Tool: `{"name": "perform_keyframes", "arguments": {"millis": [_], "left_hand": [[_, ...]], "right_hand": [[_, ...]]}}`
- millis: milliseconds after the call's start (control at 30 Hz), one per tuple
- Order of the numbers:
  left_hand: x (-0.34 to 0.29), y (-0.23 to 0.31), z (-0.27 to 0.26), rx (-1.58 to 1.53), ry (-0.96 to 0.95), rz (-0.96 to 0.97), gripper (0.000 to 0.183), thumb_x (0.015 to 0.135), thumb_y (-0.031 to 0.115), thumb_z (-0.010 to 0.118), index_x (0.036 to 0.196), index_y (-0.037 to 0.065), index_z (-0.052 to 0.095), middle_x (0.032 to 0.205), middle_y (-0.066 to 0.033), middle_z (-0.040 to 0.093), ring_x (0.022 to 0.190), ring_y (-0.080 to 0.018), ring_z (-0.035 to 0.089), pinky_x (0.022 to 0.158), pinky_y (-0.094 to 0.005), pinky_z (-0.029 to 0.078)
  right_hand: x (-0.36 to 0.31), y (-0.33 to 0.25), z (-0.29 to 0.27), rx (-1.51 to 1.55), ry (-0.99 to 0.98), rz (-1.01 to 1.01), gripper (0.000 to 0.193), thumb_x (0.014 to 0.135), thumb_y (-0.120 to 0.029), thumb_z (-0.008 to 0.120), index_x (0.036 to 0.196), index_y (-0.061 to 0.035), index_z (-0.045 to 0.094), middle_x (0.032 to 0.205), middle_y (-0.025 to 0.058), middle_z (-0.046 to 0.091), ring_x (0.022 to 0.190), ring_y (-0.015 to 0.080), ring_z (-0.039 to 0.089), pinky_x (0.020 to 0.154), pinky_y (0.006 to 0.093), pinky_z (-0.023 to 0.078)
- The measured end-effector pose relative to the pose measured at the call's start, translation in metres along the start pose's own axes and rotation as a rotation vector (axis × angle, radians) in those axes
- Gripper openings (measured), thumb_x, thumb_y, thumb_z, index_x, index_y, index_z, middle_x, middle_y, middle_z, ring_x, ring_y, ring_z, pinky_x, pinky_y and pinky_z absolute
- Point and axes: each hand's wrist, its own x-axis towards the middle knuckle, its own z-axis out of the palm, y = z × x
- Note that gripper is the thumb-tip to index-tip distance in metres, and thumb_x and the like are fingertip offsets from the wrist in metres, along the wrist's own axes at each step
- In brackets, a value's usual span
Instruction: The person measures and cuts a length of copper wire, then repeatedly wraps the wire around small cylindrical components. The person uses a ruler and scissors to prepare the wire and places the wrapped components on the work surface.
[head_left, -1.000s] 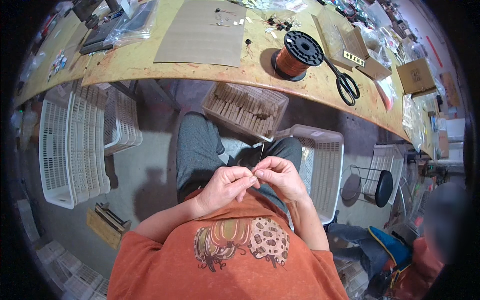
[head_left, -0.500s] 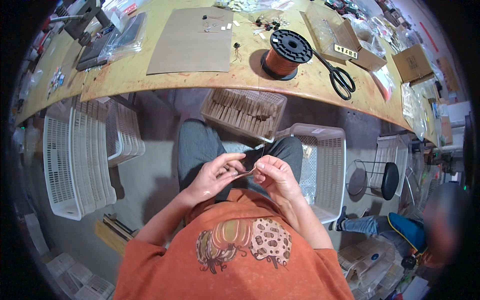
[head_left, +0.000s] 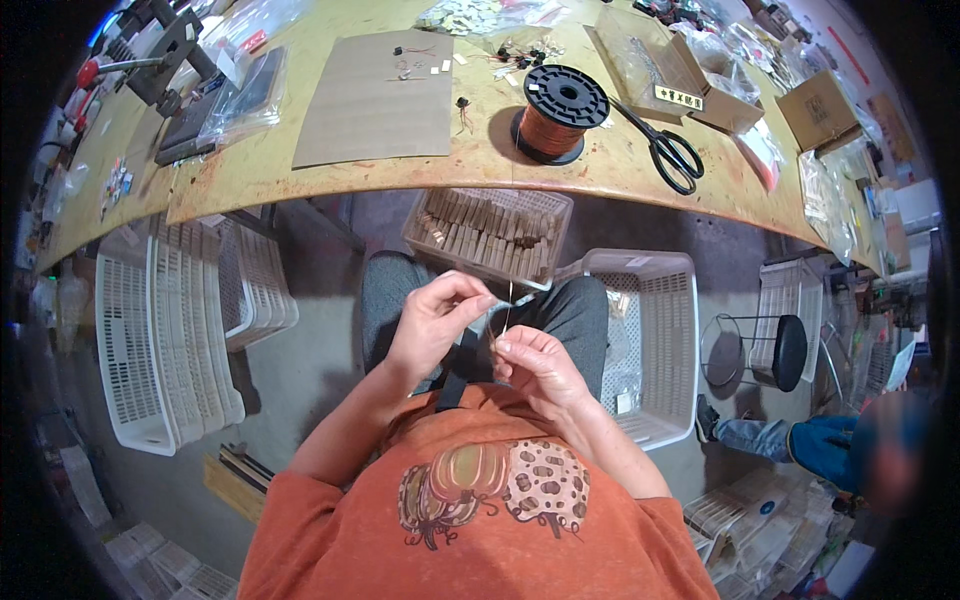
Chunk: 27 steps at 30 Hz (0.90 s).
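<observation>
Over my lap, the thumb and fingertips of my left hand are pinched together; a small pale bit shows at their tips, too small to name. A little lower and to the right, my right hand pinches a thin copper-coloured wire. That wire rises from the right fingertips, past the left ones, toward the basket beyond my knees. A spool of copper-coloured wire with black flanges stands on the table. Black-handled scissors lie right beside it.
A wooden table spans the far side, bearing a cardboard sheet and small wired parts. Under its edge sits a basket of brown bundles. White baskets stand left and right. A person is at far right.
My left hand has risen away from the right and closed from a looser hold. My right hand has dropped slightly. The wire between them now runs upright.
</observation>
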Motion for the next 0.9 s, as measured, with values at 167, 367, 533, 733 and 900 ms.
{"name": "perform_keyframes", "arguments": {"millis": [167,367,533,733,900], "left_hand": [[0.024,0.006,0.007,-0.099,-0.152,-0.297,0.003,0.083,0.004,0.061,0.086,0.003,0.063,0.091,-0.0034,0.064,0.073,-0.0051,0.054,0.065,-0.0188,0.043],[0.021,-0.008,0.011,-0.179,-0.12,-0.27,0.007,0.083,0.007,0.063,0.089,0.005,0.063,0.089,-0.002,0.064,0.078,-0.0082,0.06,0.066,-0.0192,0.046],[0.015,-0.02,0.013,-0.179,-0.045,-0.238,0.008,0.083,0.005,0.062,0.092,0.005,0.062,0.088,-0.0011,0.063,0.079,-0.0096,0.062,0.065,-0.0197,0.047],[0.015,-0.025,0.01,-0.156,-0.039,-0.188,0.009,0.083,0.003,0.062,0.092,0.004,0.062,0.087,-0.002,0.063,0.079,-0.0102,0.062,0.065,-0.02,0.047],[0.013,-0.026,0.009,-0.152,-0.029,-0.159,0.01,0.083,0.002,0.062,0.093,0.003,0.062,0.088,-0.0028,0.063,0.079,-0.0103,0.062,0.067,-0.0203,0.048]], "right_hand": [[-0.001,0.0,-0.003,-0.059,-0.02,-0.032,0.006,0.082,-0.008,0.063,0.083,-0.0022,0.062,0.073,0.0034,0.06,0.062,0.0092,0.053,0.059,0.0202,0.043],[-0.002,0.002,-0.008,-0.068,0.029,-0.035,0.007,0.081,-0.008,0.064,0.086,-0.0024,0.063,0.074,0.003,0.06,0.063,0.0095,0.053,0.06,0.021,0.045],[0.001,0.006,-0.015,-0.117,0.056,-0.045,0.01,0.082,-0.009,0.064,0.089,-0.0018,0.063,0.077,0.0034,0.062,0.064,0.0097,0.056,0.059,0.0207,0.046],[0.002,0.003,-0.01,-0.233,0.1,-0.064,0.013,0.082,-0.009,0.065,0.091,-0.0004,0.063,0.078,0.0039,0.063,0.064,0.0085,0.057,0.058,0.0193,0.046],[0.01,0.011,-0.014,-0.358,0.127,-0.145,0.013,0.082,-0.01,0.066,0.088,0.0009,0.064,0.075,0.0038,0.063,0.06,0.0071,0.055,0.055,0.0192,0.045]]}}
